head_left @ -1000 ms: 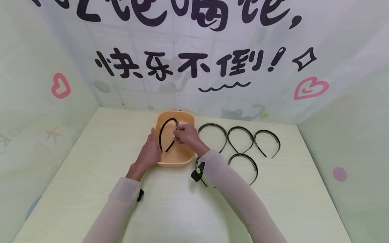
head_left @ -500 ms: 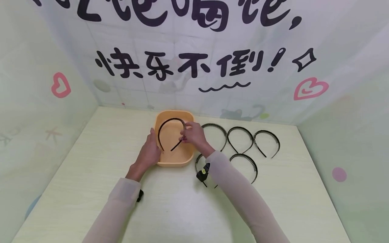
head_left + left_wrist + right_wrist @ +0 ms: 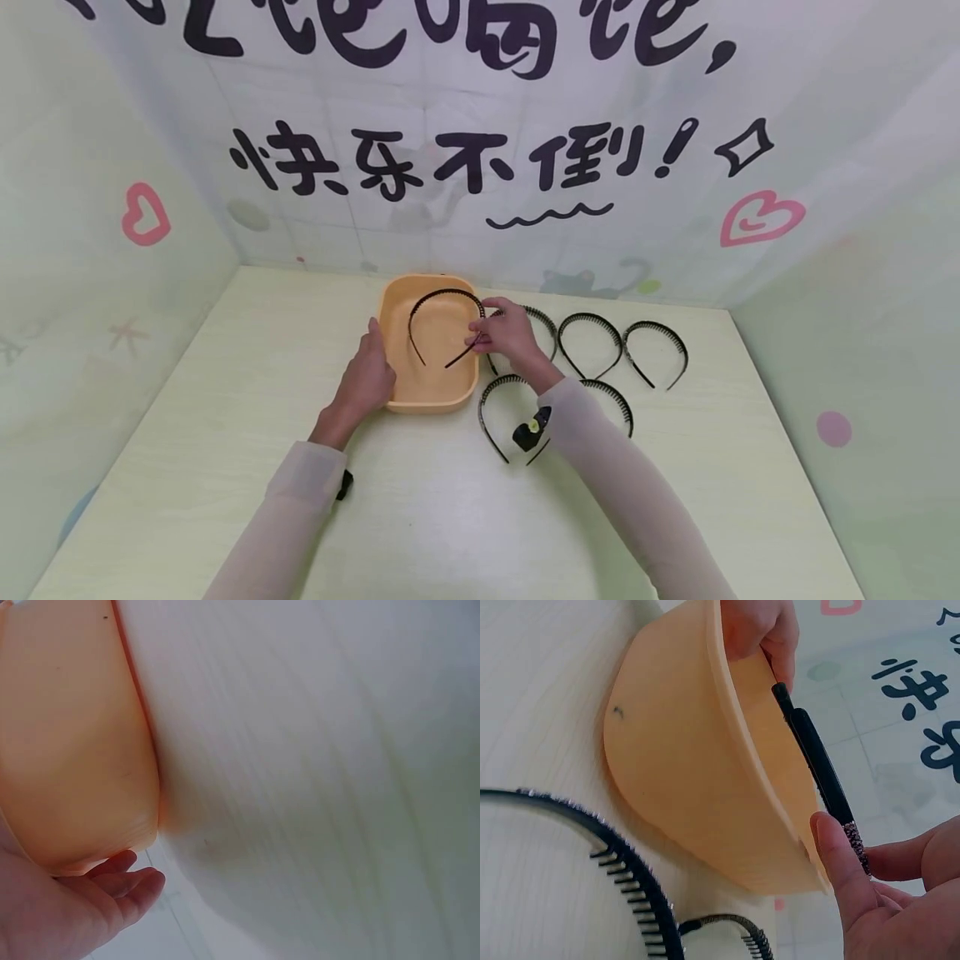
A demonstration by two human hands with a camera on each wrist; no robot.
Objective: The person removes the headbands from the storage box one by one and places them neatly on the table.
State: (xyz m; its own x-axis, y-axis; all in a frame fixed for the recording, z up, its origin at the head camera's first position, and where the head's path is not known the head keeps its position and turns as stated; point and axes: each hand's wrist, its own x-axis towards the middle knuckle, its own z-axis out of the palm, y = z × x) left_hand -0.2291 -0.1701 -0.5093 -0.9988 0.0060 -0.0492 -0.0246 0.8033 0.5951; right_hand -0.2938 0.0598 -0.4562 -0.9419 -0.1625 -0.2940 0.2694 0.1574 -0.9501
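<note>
In the head view, an orange plastic basin [image 3: 423, 388] stands near the back wall. My left hand [image 3: 366, 377] grips its left side, thumb over the rim and fingers along the outer wall, which the left wrist view shows close up. A thin black toothed headband [image 3: 447, 291] is held over the basin, pinched at its right arm between thumb and fingers of my right hand [image 3: 512, 335]. From the right wrist view, a glittery stretch of that headband [image 3: 825, 765] lies between the fingertips, its dark ends pointing at the basin's far side.
Several more headbands lie right of the basin: a back row with one [image 3: 590, 317] in the middle and one [image 3: 666, 327] at the far end, and nearer ones [image 3: 483, 412], [image 3: 613, 390] partly under my right forearm. Printed cloth walls [image 3: 480, 233] enclose the table.
My right hand has moved right with the headband, from the middle of the basin to over its right rim; the headband has turned to show a wider arch. The left hand stays at the basin.
</note>
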